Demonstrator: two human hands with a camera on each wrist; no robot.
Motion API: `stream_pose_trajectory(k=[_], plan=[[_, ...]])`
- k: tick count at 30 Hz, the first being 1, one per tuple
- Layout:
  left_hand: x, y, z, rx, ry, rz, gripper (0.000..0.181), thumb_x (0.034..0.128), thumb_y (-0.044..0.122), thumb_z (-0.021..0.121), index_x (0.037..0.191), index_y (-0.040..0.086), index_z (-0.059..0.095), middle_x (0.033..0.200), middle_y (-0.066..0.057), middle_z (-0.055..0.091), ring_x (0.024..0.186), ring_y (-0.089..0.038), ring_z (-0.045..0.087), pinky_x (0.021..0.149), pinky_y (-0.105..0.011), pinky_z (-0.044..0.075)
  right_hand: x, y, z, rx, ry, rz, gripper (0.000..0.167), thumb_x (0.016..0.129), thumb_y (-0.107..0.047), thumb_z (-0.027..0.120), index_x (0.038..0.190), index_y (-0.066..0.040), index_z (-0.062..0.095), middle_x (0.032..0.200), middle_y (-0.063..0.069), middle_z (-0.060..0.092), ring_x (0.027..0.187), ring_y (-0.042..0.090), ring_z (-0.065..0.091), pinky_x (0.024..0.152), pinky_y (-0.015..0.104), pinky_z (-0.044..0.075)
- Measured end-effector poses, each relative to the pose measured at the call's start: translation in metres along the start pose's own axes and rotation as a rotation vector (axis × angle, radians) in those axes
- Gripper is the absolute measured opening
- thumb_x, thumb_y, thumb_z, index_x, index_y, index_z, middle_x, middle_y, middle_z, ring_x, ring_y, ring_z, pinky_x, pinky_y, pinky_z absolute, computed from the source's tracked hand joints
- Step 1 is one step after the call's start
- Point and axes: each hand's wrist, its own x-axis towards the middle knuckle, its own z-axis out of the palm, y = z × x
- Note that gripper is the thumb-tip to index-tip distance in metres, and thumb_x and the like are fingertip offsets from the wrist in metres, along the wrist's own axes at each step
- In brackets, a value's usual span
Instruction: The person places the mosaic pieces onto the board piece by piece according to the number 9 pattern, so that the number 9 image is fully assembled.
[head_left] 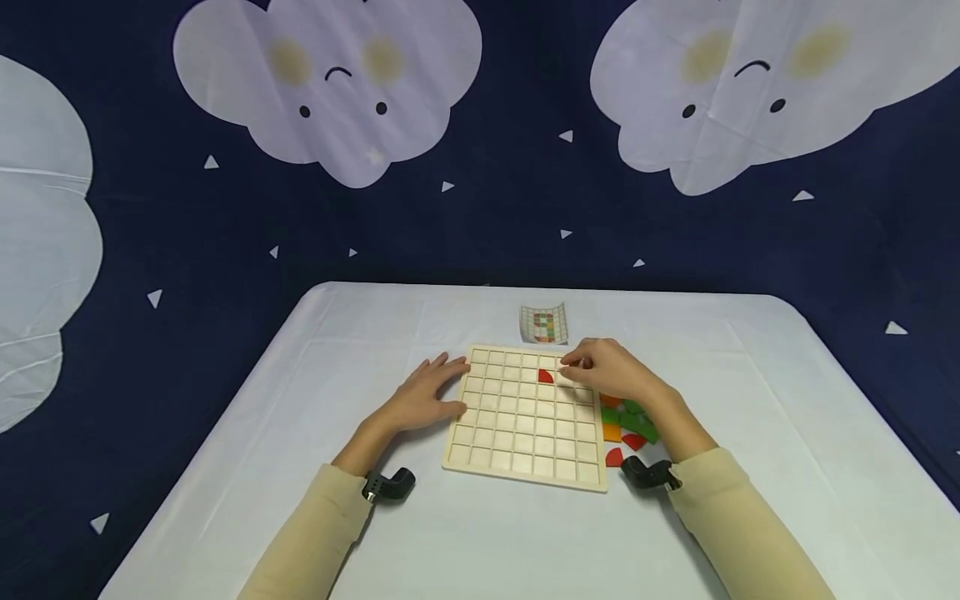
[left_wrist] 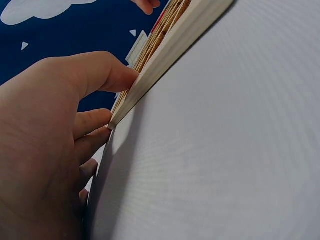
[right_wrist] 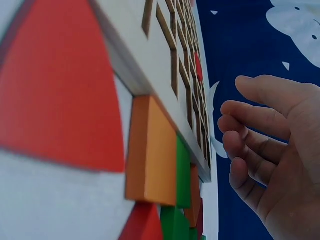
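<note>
A light wooden grid board (head_left: 502, 477) lies flat on the white table. One red quarter-circle piece (head_left: 545, 377) sits in a cell in its upper part. My left hand (head_left: 422, 396) touches the board's left edge with thumb and fingertips, fingers spread; the left wrist view shows the thumb against the rim. Above the board's upper right part hovers my right hand (head_left: 611, 368), just right of the red piece. In the right wrist view its fingers (right_wrist: 255, 116) are loosely bent, a gap separates thumb and forefinger, and no piece shows between them.
Loose pieces lie along the board's right side, partly under my right forearm: green pieces (head_left: 632, 421), an orange piece (head_left: 612, 432) and a red piece (head_left: 614, 457). Behind the board lies a small pattern card (head_left: 544, 323). A dark blue cloth with clouds hangs beyond the table.
</note>
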Motion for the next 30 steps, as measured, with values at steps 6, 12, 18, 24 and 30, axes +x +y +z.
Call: stream_pose_trajectory(k=[6,12,18,24,30], plan=[[0.001,-0.001,-0.001,0.0,-0.001,0.007,0.069,0.0813,0.041,0.065,0.144,0.018,0.046,0.152,0.004,0.034,0.145,-0.018,0.013,0.117,-0.037,0.004,-0.003,0.002,-0.004,-0.016,0.007,0.015,0.034,0.091,-0.031,0.066,0.113,-0.006,0.071,0.093,-0.003,0.063,0.07,0.016,0.052,0.061,0.032,0.047],[0.002,0.001,-0.003,0.006,0.003,0.0,0.069,0.0812,0.04,0.065,0.144,0.018,0.045,0.152,0.003,0.034,0.144,-0.019,0.013,0.117,-0.036,0.003,-0.005,0.004,-0.008,-0.017,0.003,0.036,0.032,0.089,-0.026,0.069,0.112,-0.004,0.071,0.089,-0.002,0.062,0.068,0.016,0.051,0.058,0.031,0.046],[0.001,0.002,-0.004,-0.006,0.021,0.0,0.069,0.0808,0.039,0.065,0.144,0.018,0.046,0.152,0.003,0.036,0.144,-0.02,0.014,0.117,-0.038,0.004,-0.007,0.005,-0.011,-0.014,0.011,0.057,0.032,0.088,-0.026,0.07,0.112,-0.005,0.072,0.087,-0.002,0.061,0.066,0.017,0.051,0.056,0.031,0.046],[-0.002,0.001,-0.001,-0.012,0.016,0.007,0.07,0.0807,0.039,0.066,0.144,0.016,0.046,0.151,0.002,0.036,0.144,-0.021,0.015,0.117,-0.039,0.005,-0.014,0.01,-0.008,0.004,-0.003,0.073,0.034,0.089,-0.031,0.069,0.114,-0.007,0.07,0.088,-0.003,0.062,0.065,0.016,0.054,0.055,0.031,0.049],[-0.001,0.001,0.0,-0.011,0.023,0.02,0.068,0.0813,0.038,0.066,0.143,0.016,0.047,0.151,0.001,0.037,0.144,-0.021,0.015,0.117,-0.039,0.005,-0.02,0.017,-0.008,-0.005,0.005,0.072,0.031,0.089,-0.027,0.069,0.113,-0.008,0.071,0.088,-0.004,0.061,0.068,0.016,0.053,0.056,0.031,0.049]])
